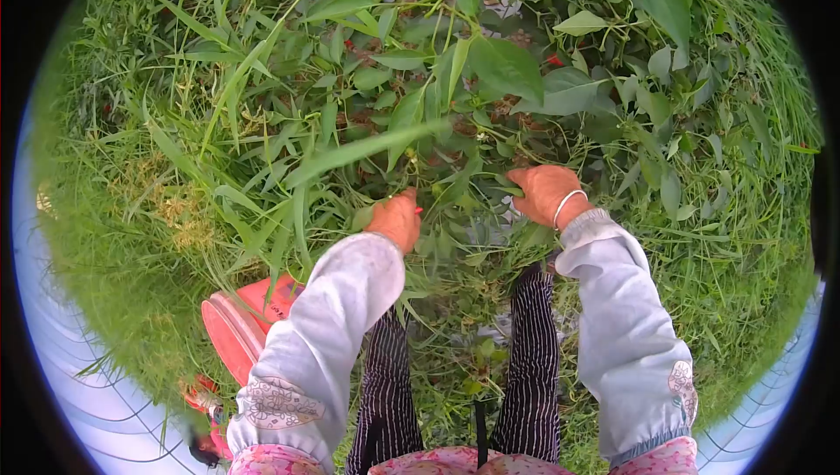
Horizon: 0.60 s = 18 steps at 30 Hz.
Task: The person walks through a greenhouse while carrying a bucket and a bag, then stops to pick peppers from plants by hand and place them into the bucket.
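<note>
The curled fingers of the bare left hand [398, 220] have a small red piece [418, 210] beside them; from here I cannot tell whether they, or the bent fingers of the bare right hand [544, 194], grip anything. A thin white bracelet [564, 205] rings the right wrist. Broad-leaved green plants [505, 68] spread around and beyond; near left, I see a tilted coral-red plastic bucket [230, 333].
</note>
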Each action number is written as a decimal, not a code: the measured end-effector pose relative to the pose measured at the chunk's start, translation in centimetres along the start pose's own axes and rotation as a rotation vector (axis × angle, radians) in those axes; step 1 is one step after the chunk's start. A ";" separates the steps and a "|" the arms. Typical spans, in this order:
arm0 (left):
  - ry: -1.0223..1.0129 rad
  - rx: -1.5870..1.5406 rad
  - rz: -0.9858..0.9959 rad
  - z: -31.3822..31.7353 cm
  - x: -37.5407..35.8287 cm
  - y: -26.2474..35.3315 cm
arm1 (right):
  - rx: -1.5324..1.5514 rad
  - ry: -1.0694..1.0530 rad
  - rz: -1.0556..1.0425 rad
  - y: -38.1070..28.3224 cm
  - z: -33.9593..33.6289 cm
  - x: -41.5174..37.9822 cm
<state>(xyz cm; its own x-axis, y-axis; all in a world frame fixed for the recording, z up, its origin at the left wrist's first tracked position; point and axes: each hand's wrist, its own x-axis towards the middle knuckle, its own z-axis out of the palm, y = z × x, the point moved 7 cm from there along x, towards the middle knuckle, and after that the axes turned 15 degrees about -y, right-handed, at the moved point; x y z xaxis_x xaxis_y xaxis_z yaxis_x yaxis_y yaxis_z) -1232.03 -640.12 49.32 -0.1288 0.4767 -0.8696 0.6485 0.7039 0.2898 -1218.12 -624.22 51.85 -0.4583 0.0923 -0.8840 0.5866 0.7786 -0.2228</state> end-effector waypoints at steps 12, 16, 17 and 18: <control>0.084 -0.077 0.190 4.2 -0.6 9.3 | 0.091 0.087 -0.153 -10.2 -3.3 1.8; 0.233 -0.212 0.302 3.0 -2.4 7.0 | 0.175 0.062 0.013 -4.2 -2.1 4.5; 0.281 -0.317 0.445 1.7 -3.2 6.1 | 0.156 0.033 0.050 -3.1 -1.8 4.8; 0.322 -0.426 0.587 0.4 -3.8 4.9 | 0.140 -0.002 0.089 -2.3 -1.6 4.7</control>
<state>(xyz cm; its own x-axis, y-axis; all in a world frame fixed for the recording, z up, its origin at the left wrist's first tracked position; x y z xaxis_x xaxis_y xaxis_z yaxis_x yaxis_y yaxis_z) -1228.03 -638.68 53.92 -0.1077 0.9156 -0.3874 0.3436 0.4000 0.8497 -1222.67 -624.57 48.82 -0.3989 0.1560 -0.9036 0.7123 0.6733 -0.1982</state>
